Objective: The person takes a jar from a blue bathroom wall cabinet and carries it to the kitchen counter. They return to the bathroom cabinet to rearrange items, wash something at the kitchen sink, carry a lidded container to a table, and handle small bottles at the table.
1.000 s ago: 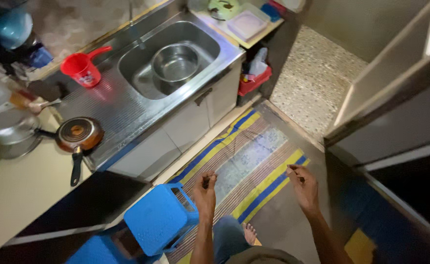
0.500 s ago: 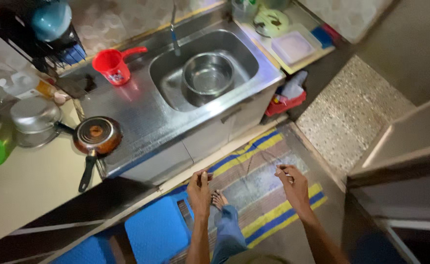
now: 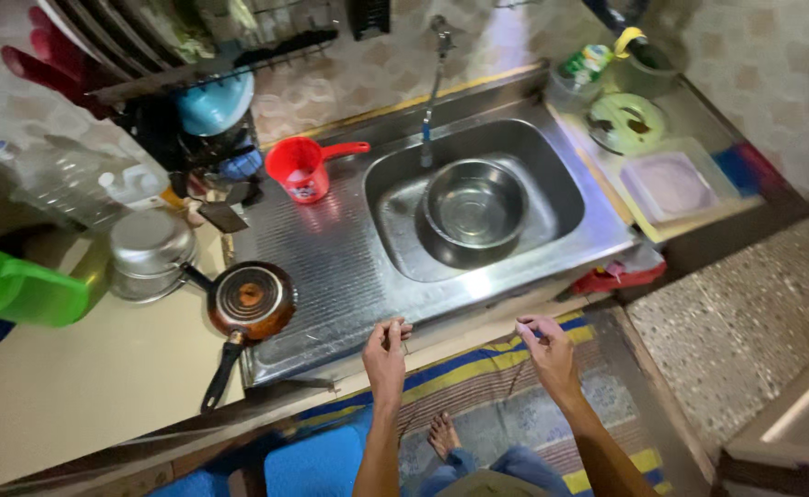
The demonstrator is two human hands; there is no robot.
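Two hands (image 3: 386, 350) (image 3: 544, 348), one steel bowl (image 3: 474, 204), one frying pan (image 3: 250, 302), one red jug (image 3: 300, 169).

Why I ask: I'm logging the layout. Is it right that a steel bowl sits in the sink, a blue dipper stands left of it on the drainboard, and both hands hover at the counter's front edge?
Not quite. The head view shows the dipper is red, not blue. The rest holds: bowl in sink, left hand and right hand at the front edge.
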